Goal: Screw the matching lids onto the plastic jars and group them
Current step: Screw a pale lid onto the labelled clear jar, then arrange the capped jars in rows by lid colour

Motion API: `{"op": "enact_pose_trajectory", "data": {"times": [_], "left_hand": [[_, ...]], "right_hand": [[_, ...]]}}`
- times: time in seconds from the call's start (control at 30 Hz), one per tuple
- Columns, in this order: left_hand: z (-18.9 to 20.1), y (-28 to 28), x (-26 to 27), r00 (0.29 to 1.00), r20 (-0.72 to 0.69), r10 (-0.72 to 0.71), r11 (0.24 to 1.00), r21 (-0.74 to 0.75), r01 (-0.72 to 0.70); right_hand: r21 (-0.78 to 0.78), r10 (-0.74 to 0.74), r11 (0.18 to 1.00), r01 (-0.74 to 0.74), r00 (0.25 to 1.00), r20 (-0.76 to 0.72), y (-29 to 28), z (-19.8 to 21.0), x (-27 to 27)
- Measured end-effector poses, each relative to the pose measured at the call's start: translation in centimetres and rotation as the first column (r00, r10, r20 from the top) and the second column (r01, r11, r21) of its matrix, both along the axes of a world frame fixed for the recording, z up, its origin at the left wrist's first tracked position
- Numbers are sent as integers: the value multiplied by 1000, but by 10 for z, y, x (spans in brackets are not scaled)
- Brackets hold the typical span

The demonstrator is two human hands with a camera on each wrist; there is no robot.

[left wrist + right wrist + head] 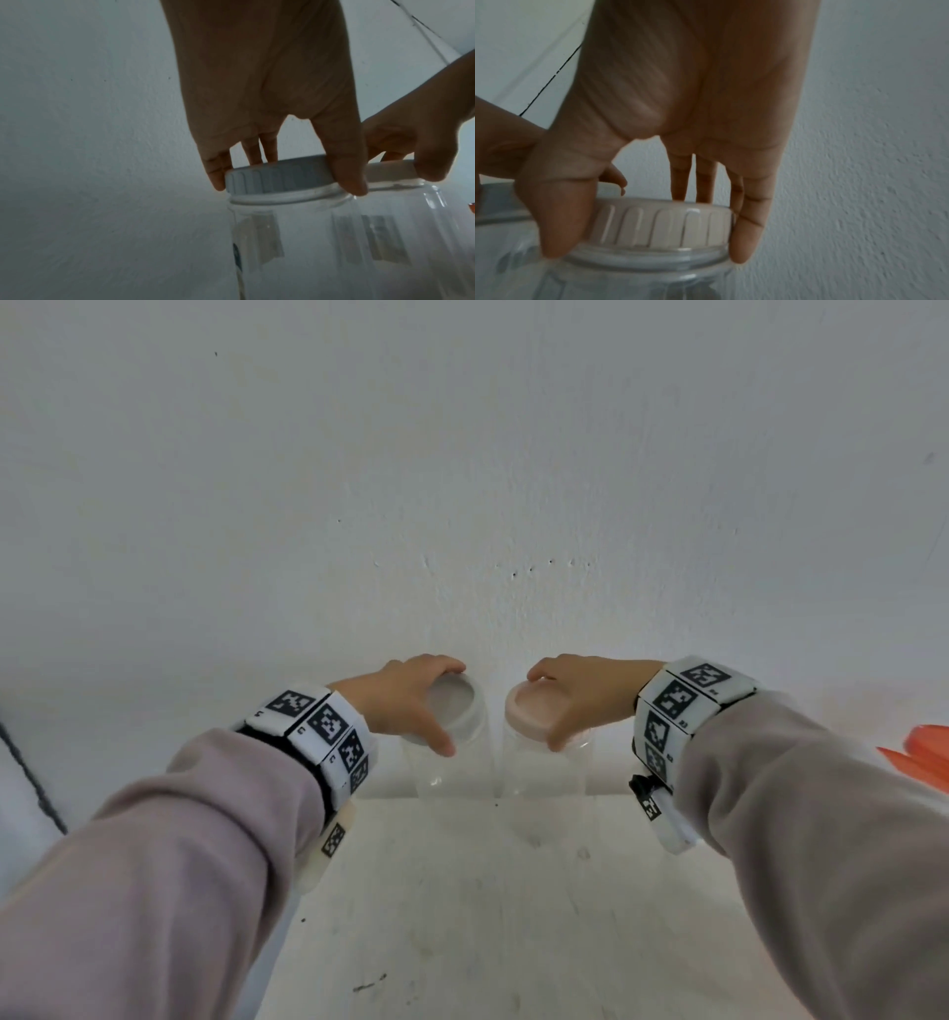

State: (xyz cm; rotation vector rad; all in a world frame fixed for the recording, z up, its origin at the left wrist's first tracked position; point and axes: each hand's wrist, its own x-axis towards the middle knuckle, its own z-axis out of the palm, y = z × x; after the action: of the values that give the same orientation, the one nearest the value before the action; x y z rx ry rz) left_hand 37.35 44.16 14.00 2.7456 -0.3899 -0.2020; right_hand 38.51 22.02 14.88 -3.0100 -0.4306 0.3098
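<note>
Two jars side by side at tabletop (462, 891) back edge, against wall. Left hand (405, 701) grips white lid (457, 706); right hand (580, 695) grips pink lid (534, 711). Both look seated (threads hidden). Twist level, steady; avoid cross-threading, tipping jars.

No readable words, brand names or numbers appear in any view. The only sign-like markings are black-and-white square coded markers (328, 722) printed on the white band around the person's left wrist, and matching markers (674, 700) on the white band around the right wrist; tiny characters sit beside some of them, too small to make out. In the left wrist view, the clear jar (295, 243) carries pale rectangular labels (262, 239) seen through the plastic, and a small dark mark (236, 251) at its left side, but whatever is printed there is too blurred to read.
</note>
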Motion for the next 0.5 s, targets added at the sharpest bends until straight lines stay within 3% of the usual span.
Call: {"op": "enact_pose_trajectory", "data": {"times": [0.27, 0.5], "left_hand": [[-5, 7, 24, 999, -19, -48, 995, 81, 49], [-8, 14, 29, 999, 21, -26, 999, 33, 25]], "right_hand": [[63, 23, 998, -23, 1000, 2, 11, -4, 10], [59, 46, 997, -47, 999, 6, 22, -2, 13]]}}
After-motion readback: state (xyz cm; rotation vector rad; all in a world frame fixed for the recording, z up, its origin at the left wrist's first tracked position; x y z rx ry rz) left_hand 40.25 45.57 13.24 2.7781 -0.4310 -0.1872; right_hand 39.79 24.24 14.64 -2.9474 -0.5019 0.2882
